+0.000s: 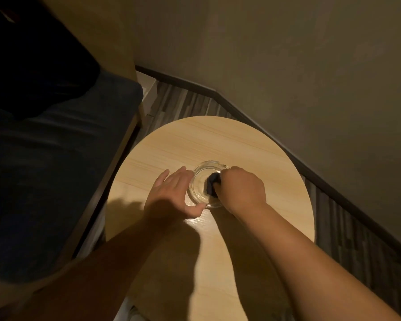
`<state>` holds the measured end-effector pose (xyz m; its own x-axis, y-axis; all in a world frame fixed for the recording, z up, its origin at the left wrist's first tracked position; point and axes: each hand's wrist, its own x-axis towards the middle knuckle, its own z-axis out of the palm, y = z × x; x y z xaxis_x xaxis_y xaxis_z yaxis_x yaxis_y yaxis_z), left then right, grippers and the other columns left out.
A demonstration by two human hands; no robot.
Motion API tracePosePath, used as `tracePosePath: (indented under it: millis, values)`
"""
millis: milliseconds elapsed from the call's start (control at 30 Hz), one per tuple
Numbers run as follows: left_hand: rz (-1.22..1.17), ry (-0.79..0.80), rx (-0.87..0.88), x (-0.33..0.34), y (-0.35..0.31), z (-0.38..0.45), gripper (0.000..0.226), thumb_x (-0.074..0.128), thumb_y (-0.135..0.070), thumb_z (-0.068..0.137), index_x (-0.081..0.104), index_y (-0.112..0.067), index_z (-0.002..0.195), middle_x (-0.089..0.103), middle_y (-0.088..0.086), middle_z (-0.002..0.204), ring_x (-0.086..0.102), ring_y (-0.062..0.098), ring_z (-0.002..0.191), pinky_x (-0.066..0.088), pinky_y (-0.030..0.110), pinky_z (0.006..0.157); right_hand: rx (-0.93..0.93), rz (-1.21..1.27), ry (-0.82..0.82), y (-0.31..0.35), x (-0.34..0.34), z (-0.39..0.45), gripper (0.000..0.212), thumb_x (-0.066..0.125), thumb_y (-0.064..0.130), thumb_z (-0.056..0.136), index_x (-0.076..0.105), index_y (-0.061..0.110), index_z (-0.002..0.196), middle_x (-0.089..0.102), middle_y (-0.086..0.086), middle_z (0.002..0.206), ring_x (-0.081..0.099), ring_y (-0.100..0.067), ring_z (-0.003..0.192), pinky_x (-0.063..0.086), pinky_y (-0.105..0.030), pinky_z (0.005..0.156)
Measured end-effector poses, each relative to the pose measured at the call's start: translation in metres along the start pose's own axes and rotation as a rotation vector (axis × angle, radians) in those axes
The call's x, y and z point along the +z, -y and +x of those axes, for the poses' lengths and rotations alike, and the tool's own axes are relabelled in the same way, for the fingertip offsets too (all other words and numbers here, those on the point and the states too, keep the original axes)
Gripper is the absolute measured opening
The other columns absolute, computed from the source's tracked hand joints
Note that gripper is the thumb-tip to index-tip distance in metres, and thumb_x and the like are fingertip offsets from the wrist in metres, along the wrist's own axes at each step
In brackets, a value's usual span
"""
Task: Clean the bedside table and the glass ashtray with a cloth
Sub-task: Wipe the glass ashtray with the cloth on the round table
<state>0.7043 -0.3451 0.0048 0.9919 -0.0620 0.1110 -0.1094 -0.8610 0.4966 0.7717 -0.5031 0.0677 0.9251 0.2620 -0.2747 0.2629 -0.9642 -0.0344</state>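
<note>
The glass ashtray (206, 184) is sitting a little right of the middle of the round bedside table (218, 140), well in from every edge. The right hand (242, 188) is reaching in over the ashtray's right rim, fingers curled tight around a dark cloth (211, 186) that is pressing down into the bowl. The left hand (171, 193) is bracing the ashtray's left side: its fingers are spread and lying along the left wall, its thumb touching the near rim. So the bowl is lying directly between the two hands, and the wiping hand is working from the right. In the dim light the cloth seems to be touching the bowl's floor, though glare is making that hard to confirm.
</note>
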Motion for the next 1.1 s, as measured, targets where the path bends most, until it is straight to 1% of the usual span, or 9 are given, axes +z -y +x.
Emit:
tracePosePath:
  millis: [100,200,300,567,667,700,800,900,1100]
  values:
    - [0.015,-0.050,0.008,0.002,-0.001,-0.003,0.067,0.069,-0.048,0.068,0.062,-0.002,0.116,0.068,0.012,0.115,0.059,0.024,0.118,0.042,0.050,0.103,0.093,0.426,-0.114,-0.033,-0.002,-0.015,0.021,0.050,0.042,0.091,0.063,0.027,0.084,0.058,0.006,0.075,0.055,-0.016,0.067,0.038,-0.030,0.054]
    - [0.040,-0.069,-0.016,0.005,-0.005,-0.002,0.066,0.063,-0.053,0.070,0.064,-0.004,0.113,0.069,0.009,0.113,0.060,0.022,0.115,0.043,0.048,0.101,0.421,0.977,-0.130,-0.052,0.008,-0.024,0.026,0.047,0.041,0.095,0.057,0.021,0.081,0.060,0.000,0.073,0.057,-0.019,0.070,0.042,-0.032,0.057]
    - [0.105,-0.073,-0.025,0.007,-0.007,-0.001,0.066,0.060,-0.056,0.072,0.065,-0.005,0.112,0.069,0.010,0.113,0.062,0.022,0.112,0.045,0.046,0.100,0.604,1.127,-0.065,-0.036,0.029,-0.014,0.025,0.041,0.038,0.098,0.054,0.018,0.091,0.063,-0.005,0.089,0.059,-0.021,0.081,0.048,-0.038,0.069]
    - [0.059,-0.059,-0.071,0.008,-0.032,-0.012,0.059,0.074,-0.054,0.074,0.066,0.000,0.096,0.067,0.016,0.086,0.066,0.032,0.078,0.054,0.042,0.070,0.366,0.638,-0.112,-0.018,0.042,-0.009,0.030,0.044,0.038,0.096,0.048,0.015,0.116,0.049,-0.007,0.114,0.053,-0.021,0.082,0.044,-0.035,0.066]
    - [-0.014,-0.092,0.102,-0.004,-0.026,-0.011,0.035,0.072,-0.037,0.083,0.056,-0.009,0.098,0.061,0.010,0.076,0.057,0.022,0.059,0.051,0.035,0.053,0.212,0.530,-0.070,-0.032,0.037,-0.004,0.030,0.044,0.034,0.097,0.052,0.015,0.119,0.051,-0.009,0.115,0.056,-0.025,0.089,0.047,-0.036,0.068]
    - [0.022,-0.101,0.149,-0.008,-0.022,-0.002,0.029,0.067,-0.031,0.087,0.051,-0.013,0.103,0.061,0.011,0.079,0.057,0.021,0.060,0.051,0.033,0.051,0.162,0.497,-0.063,-0.035,0.035,-0.002,0.030,0.044,0.034,0.098,0.053,0.016,0.119,0.051,-0.009,0.115,0.056,-0.026,0.090,0.048,-0.037,0.069]
    - [-0.024,0.116,-0.168,-0.021,-0.013,0.044,0.041,0.046,-0.045,0.095,0.039,-0.022,0.128,0.062,0.005,0.115,0.063,0.023,0.090,0.050,0.034,0.072,0.059,0.444,-0.041,-0.042,0.032,0.002,0.028,0.044,0.035,0.098,0.054,0.019,0.118,0.050,-0.006,0.111,0.055,-0.025,0.088,0.047,-0.037,0.069]
    - [0.202,0.380,-0.002,-0.013,-0.016,0.070,0.034,0.032,-0.044,0.100,0.042,-0.022,0.123,0.060,-0.001,0.084,0.056,0.017,0.071,0.044,0.032,0.061,-0.013,0.445,-0.050,-0.048,0.032,0.004,0.024,0.045,0.035,0.098,0.056,0.023,0.115,0.050,-0.003,0.103,0.054,-0.022,0.081,0.043,-0.034,0.064]
    - [0.302,0.383,0.028,-0.002,-0.025,0.064,0.024,0.030,-0.032,0.100,0.038,-0.015,0.114,0.041,-0.003,0.063,0.041,0.015,0.053,0.025,0.031,0.046,0.034,0.344,-0.079,-0.047,0.035,0.002,0.030,0.039,0.043,0.098,0.054,0.023,0.114,0.049,-0.002,0.099,0.048,-0.019,0.071,0.040,-0.032,0.058]
